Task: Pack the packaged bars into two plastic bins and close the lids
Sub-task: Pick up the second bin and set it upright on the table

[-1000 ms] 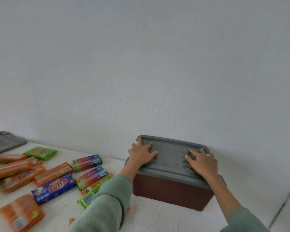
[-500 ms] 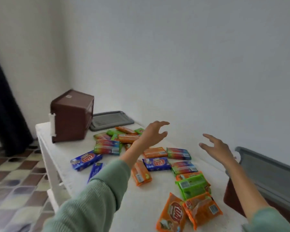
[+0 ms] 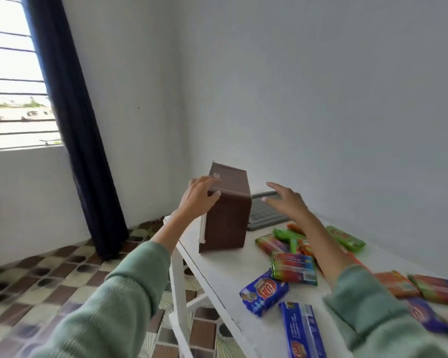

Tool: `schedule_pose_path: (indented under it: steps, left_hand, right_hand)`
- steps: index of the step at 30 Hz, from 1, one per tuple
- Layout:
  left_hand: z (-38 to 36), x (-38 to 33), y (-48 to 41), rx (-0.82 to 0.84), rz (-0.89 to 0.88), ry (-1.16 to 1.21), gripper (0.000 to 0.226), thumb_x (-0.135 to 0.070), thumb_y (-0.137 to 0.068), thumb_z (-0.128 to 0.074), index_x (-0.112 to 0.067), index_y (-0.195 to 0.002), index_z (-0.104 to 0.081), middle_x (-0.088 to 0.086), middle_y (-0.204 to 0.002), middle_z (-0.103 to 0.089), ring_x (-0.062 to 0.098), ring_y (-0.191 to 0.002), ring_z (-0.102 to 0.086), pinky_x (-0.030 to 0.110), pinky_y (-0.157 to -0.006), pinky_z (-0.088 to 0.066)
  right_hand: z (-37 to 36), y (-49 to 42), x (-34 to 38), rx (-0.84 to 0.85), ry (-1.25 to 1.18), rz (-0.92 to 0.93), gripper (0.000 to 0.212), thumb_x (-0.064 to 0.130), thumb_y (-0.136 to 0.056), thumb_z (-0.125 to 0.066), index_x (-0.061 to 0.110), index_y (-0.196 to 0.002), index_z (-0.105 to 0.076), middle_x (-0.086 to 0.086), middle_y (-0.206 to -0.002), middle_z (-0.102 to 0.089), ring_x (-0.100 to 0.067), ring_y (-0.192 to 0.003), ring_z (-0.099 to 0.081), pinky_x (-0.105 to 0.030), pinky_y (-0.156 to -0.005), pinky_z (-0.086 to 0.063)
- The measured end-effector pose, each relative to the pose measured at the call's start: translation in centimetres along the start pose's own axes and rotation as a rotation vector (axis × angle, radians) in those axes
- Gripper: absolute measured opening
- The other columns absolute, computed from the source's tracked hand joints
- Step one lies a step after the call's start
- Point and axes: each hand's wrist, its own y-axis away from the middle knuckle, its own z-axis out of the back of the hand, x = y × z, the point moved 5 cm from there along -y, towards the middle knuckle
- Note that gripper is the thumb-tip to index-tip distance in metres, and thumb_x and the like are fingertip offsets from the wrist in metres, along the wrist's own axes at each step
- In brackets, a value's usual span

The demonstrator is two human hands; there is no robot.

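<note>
A brown plastic bin (image 3: 226, 218) stands tipped on its side at the left end of the white table (image 3: 217, 270), its bottom facing up. My left hand (image 3: 199, 200) grips its upper left edge. My right hand (image 3: 286, 202) hovers open to the right of the bin, above a grey lid (image 3: 263, 217) that lies flat behind it. Several packaged bars lie loose on the table: green ones (image 3: 345, 237), a rainbow one (image 3: 294, 267), blue ones (image 3: 264, 293) and orange ones (image 3: 396, 282). The first, closed bin is out of view.
The table's left edge (image 3: 177, 244) drops off to a tiled floor (image 3: 36, 288). A dark curtain (image 3: 73, 125) hangs by a barred window at left. White walls meet in a corner behind the bin.
The view swung left from the closed grey-lidded bin. My hands left that lid; the left one has reached and taken hold of the tipped brown bin, the right one has moved up beside it.
</note>
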Motion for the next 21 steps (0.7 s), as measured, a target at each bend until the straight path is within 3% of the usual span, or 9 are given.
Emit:
schedule_pose_path:
  steps: [4,9,13,17,21]
  left_hand:
    - [-1.5,3.8,-1.9,0.066,0.023,0.099,0.043,-0.026,-0.096,-0.046,-0.021,-0.138,-0.042,0.007,-0.140,-0.047,0.025,-0.133,-0.038,0.035,-0.110,-0.029]
    - [-1.8,4.7,-3.2,-0.070,0.052,0.194,0.037,-0.033,-0.098,-0.038,-0.023,-0.131,-0.053,0.007,-0.131,-0.057,0.023,-0.125,-0.049,0.038,-0.102,-0.041]
    - [-0.8,4.8,-4.1,-0.099,0.059,0.125,0.039,-0.037,-0.098,-0.035,-0.022,-0.118,-0.065,0.008,-0.107,-0.069,0.025,-0.094,-0.062,0.032,-0.077,-0.047]
    - [-0.4,5.2,-4.4,-0.122,0.097,0.100,0.040,-0.039,-0.098,-0.035,-0.021,-0.107,-0.070,0.007,-0.103,-0.069,0.024,-0.093,-0.060,0.031,-0.077,-0.045]
    - [-0.6,3.8,-4.5,-0.101,0.154,0.082,0.053,-0.045,-0.097,-0.034,-0.008,-0.086,-0.070,0.010,-0.088,-0.070,0.026,-0.080,-0.063,0.030,-0.067,-0.045]
  right_hand:
    - [-5.3,-3.5,3.1,0.026,-0.005,0.019,0.061,0.039,-0.090,-0.055,0.028,-0.145,-0.031,-0.011,-0.150,-0.031,-0.026,-0.139,-0.030,-0.035,-0.111,-0.027]
    - [-10.3,-4.5,4.0,0.055,0.018,-0.059,0.091,0.061,-0.076,-0.061,0.034,-0.149,-0.013,-0.016,-0.156,0.005,-0.038,-0.143,-0.005,-0.048,-0.115,-0.014]
    - [-12.3,-4.2,4.3,-0.061,0.015,-0.093,0.100,0.064,-0.071,-0.064,0.037,-0.148,-0.007,-0.014,-0.154,0.018,-0.043,-0.141,0.007,-0.053,-0.113,-0.014]
    - [-13.0,-4.4,4.9,-0.140,-0.062,-0.106,0.097,0.066,-0.069,-0.064,0.036,-0.146,-0.013,-0.012,-0.153,0.020,-0.041,-0.140,0.012,-0.058,-0.111,-0.015]
    - [-14.1,-3.9,4.9,-0.279,-0.071,-0.156,0.117,0.072,-0.060,-0.065,0.033,-0.148,0.000,-0.017,-0.152,0.026,-0.043,-0.140,0.016,-0.064,-0.111,-0.011]
